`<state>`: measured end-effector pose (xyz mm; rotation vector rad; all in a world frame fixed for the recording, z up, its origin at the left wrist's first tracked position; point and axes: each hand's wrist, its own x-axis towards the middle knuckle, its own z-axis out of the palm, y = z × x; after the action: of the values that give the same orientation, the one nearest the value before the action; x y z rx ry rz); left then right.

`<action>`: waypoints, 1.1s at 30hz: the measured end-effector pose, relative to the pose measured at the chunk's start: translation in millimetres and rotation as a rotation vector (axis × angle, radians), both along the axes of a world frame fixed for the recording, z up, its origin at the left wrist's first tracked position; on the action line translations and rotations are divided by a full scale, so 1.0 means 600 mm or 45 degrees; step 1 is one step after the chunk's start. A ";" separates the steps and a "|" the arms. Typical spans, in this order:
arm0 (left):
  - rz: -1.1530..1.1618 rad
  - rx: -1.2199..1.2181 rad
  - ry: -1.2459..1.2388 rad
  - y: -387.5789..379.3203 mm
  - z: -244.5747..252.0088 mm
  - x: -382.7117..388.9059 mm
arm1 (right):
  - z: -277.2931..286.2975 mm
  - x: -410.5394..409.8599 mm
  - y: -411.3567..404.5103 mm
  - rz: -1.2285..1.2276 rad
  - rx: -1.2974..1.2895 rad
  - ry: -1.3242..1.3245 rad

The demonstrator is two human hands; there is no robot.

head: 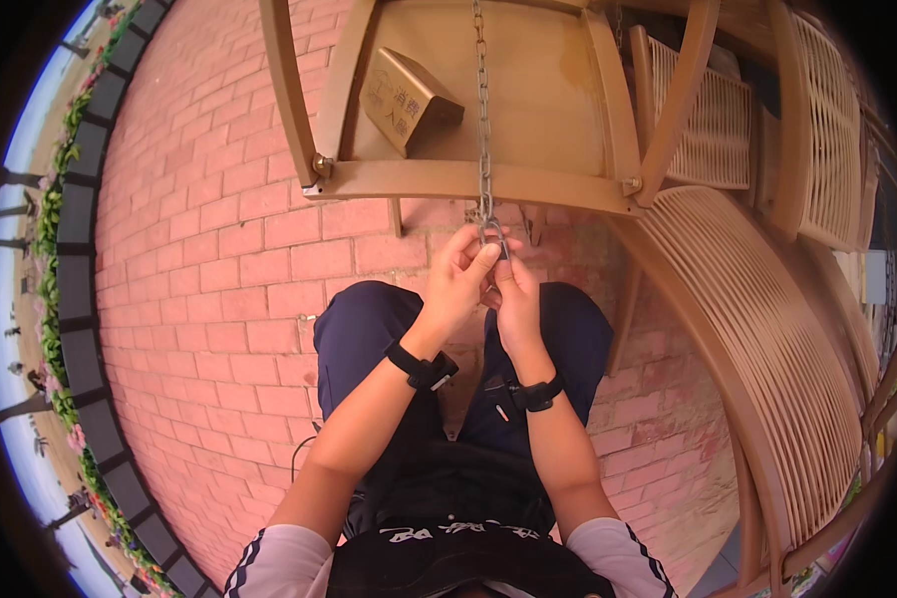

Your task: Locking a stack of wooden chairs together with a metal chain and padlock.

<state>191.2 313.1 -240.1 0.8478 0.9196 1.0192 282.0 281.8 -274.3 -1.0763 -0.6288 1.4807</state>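
A metal link chain (484, 127) runs down over the top and edge of a brown table (463, 179). At its lower end, below the table's edge, both hands meet on a padlock (498, 238) whose shackle shows at the chain's last links. My left hand (463, 273) has thumb and fingers closed on the lock from the left. My right hand (514, 295) holds its lower right side, the fingertips touching those of the left. The fingers cover most of the lock's body, so whether the shackle is locked cannot be told. Each wrist wears a black strap with a small device.
A folded metal sign (404, 101) bearing writing lies on the table. Slatted brown chairs (755, 336) stand stacked or crowded at the right. Pink brick paving (217, 299) lies underfoot. A planter border with flowers (52, 261) curves along the left. The table's legs reach down near my knees.
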 end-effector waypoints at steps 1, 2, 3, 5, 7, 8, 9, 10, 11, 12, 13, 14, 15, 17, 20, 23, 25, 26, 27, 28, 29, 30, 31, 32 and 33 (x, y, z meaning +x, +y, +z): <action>0.027 -0.028 -0.036 -0.002 0.001 0.002 | 0.001 0.001 0.000 0.021 -0.056 0.120; 0.029 -0.032 -0.036 -0.004 0.001 -0.001 | 0.002 0.002 -0.001 0.041 -0.113 0.239; -0.013 -0.034 -0.013 -0.004 0.002 -0.006 | 0.004 0.001 -0.001 0.041 -0.115 0.238; -0.056 -0.037 0.008 -0.006 0.000 -0.014 | 0.005 -0.003 -0.002 0.010 -0.260 0.440; -0.082 -0.027 0.022 -0.008 -0.003 -0.017 | -0.014 0.002 -0.007 0.057 -0.221 0.549; -0.084 -0.028 0.020 -0.009 -0.005 -0.014 | -0.022 0.006 -0.009 0.105 -0.180 0.659; -0.050 -0.002 -0.009 -0.010 -0.008 -0.013 | -0.021 0.005 -0.009 0.105 -0.180 0.660; -0.016 0.023 -0.039 -0.011 -0.012 -0.011 | -0.020 0.004 -0.009 0.115 -0.157 0.714; -0.018 0.023 -0.038 -0.011 -0.018 -0.009 | -0.019 0.004 -0.008 0.126 -0.133 0.768; 0.028 0.081 -0.026 -0.012 -0.022 -0.005 | -0.022 0.004 -0.009 0.120 -0.136 0.767; 0.074 0.138 -0.013 -0.014 -0.025 -0.002 | -0.026 0.004 -0.007 0.136 -0.125 0.770; 0.070 0.134 -0.014 -0.017 -0.028 -0.002 | -0.029 0.003 -0.007 0.152 -0.114 0.774; 0.062 0.121 -0.002 -0.016 -0.022 -0.001 | -0.031 0.003 -0.008 0.146 -0.114 0.771; 0.049 0.106 0.008 -0.015 -0.013 0.000 | -0.034 0.001 -0.011 0.078 -0.073 0.672; 0.001 -0.017 -0.013 -0.016 -0.008 -0.003 | -0.008 -0.012 -0.011 -0.047 -0.144 0.601; 0.030 0.077 -0.010 -0.016 -0.009 -0.003 | 0.004 -0.022 -0.011 -0.106 -0.180 0.496; -0.015 0.035 -0.013 -0.019 -0.010 -0.004 | -0.005 -0.018 -0.014 -0.107 -0.165 0.511; -0.017 0.033 -0.015 -0.020 -0.009 -0.002 | -0.008 -0.017 -0.016 -0.104 -0.148 0.527; -0.011 0.035 -0.003 -0.021 -0.009 -0.001 | -0.008 -0.017 -0.016 -0.103 -0.150 0.528; -0.004 0.038 0.010 -0.022 -0.009 -0.002 | -0.007 -0.017 -0.016 -0.109 -0.146 0.544; -0.003 0.038 0.011 -0.022 -0.009 -0.003 | -0.006 -0.017 -0.017 -0.114 -0.142 0.561; -0.015 0.017 0.020 -0.022 -0.008 -0.005 | -0.004 -0.016 -0.018 -0.111 -0.141 0.562; -0.027 -0.004 0.028 -0.022 -0.007 -0.007 | -0.002 -0.014 -0.020 -0.057 -0.114 0.514; -0.025 -0.001 0.031 -0.022 -0.008 -0.008 | 0.000 -0.011 -0.022 -0.002 -0.087 0.466; -0.025 -0.062 0.019 -0.022 -0.011 -0.009 | 0.003 -0.009 -0.023 0.001 -0.082 0.468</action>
<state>185.6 299.6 -246.4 0.8232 0.9434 0.9714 276.8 267.8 -272.7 -0.8210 -0.3235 1.6555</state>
